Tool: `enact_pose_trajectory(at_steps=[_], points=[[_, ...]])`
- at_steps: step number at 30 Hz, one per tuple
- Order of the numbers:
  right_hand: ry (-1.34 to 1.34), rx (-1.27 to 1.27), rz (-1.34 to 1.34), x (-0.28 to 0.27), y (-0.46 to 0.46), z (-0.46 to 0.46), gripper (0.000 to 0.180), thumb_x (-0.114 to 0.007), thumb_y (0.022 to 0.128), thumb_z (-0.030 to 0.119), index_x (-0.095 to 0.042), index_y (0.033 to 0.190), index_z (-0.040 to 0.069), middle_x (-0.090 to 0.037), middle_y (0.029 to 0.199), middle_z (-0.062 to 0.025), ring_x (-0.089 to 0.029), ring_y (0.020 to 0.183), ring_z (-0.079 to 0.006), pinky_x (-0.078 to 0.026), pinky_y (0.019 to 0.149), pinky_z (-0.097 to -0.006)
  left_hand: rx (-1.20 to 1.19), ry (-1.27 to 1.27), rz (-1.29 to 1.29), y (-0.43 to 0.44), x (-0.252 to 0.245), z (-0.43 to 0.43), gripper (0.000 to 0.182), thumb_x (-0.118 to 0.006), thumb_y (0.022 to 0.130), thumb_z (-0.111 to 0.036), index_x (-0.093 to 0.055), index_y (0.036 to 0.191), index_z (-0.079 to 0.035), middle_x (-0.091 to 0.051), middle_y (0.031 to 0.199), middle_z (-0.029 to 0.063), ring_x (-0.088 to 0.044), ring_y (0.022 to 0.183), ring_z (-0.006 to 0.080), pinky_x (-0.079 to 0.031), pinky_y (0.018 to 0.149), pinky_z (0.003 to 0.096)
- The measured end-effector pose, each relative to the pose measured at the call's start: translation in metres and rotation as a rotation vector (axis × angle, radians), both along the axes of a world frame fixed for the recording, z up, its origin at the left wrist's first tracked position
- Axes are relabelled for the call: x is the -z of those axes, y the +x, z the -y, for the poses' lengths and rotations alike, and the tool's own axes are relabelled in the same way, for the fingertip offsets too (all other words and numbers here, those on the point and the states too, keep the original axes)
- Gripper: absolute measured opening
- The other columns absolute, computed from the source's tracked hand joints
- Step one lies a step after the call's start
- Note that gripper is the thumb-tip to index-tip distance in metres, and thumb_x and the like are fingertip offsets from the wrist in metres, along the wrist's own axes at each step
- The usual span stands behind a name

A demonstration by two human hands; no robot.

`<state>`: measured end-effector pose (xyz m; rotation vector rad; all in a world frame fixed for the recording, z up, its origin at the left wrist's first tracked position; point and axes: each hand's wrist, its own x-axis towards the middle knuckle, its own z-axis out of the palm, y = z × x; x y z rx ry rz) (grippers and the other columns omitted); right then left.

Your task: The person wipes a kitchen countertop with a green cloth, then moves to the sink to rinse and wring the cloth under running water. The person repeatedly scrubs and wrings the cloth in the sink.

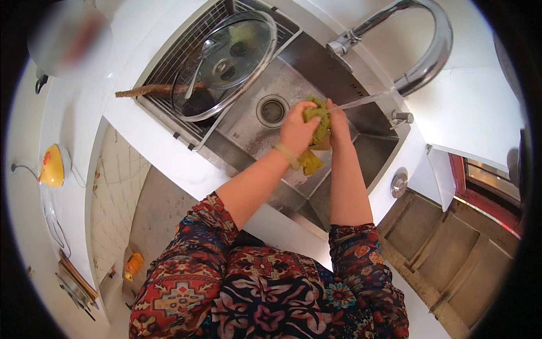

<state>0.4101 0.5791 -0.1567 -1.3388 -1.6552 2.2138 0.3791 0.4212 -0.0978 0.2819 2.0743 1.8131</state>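
Over the stainless steel sink (245,99), both of my hands are closed around a wet green cloth (317,123). My left hand (296,127) grips it from the left, with a pale bangle at the wrist. On the other side, my right hand (338,125) presses against it. A yellowish end of the cloth hangs below my fingers. Water runs from the chrome gooseneck faucet (440,46) in a slanting stream onto the cloth. The drain (272,111) lies just left of my hands.
A wire rack (201,31) spans the sink's left part, carrying a glass pot lid (250,68), a spoon (195,76) and a brown stick-like piece (152,90). A round steel stopper (399,184) sits on the right counter. A yellow-and-white object (53,165) stands far left.
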Motion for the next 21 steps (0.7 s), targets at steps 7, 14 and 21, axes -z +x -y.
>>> enact_pose_trajectory(at_steps=[7, 14, 21], points=[[0.843, -0.242, -0.086, -0.052, -0.019, -0.012, 0.032, -0.059, 0.093, 0.032, -0.067, 0.104, 0.003, -0.069, 0.09, -0.0127, -0.065, 0.088, -0.0237, -0.048, 0.077, -0.0368, -0.166, 0.587, 0.791, -0.038, -0.02, 0.02, 0.025, -0.057, 0.095, -0.014, -0.056, 0.119, -0.007, -0.062, 0.111, 0.0083, -0.062, 0.1, 0.0219, -0.052, 0.083, 0.0365], [0.557, -0.204, -0.206, -0.111, -0.063, -0.008, 0.035, -0.056, 0.096, 0.027, -0.066, 0.093, -0.006, -0.068, 0.08, -0.012, -0.066, 0.072, -0.0178, -0.052, 0.068, -0.0287, -0.074, 0.894, 0.942, -0.042, 0.004, 0.026, 0.031, -0.055, 0.097, -0.02, -0.053, 0.124, -0.005, -0.059, 0.123, 0.0107, -0.058, 0.112, 0.0257, -0.048, 0.094, 0.0436], [0.673, -0.107, -0.184, -0.075, -0.073, -0.063, 0.018, -0.057, 0.088, 0.016, -0.068, 0.09, 0.002, -0.068, 0.071, -0.0119, -0.066, 0.059, -0.0191, -0.05, 0.058, -0.0326, -0.025, 0.965, 1.025, -0.034, -0.014, 0.029, 0.036, -0.056, 0.095, -0.016, -0.052, 0.127, 0.0, -0.058, 0.126, 0.0135, -0.054, 0.119, 0.0295, -0.044, 0.102, 0.0463]])
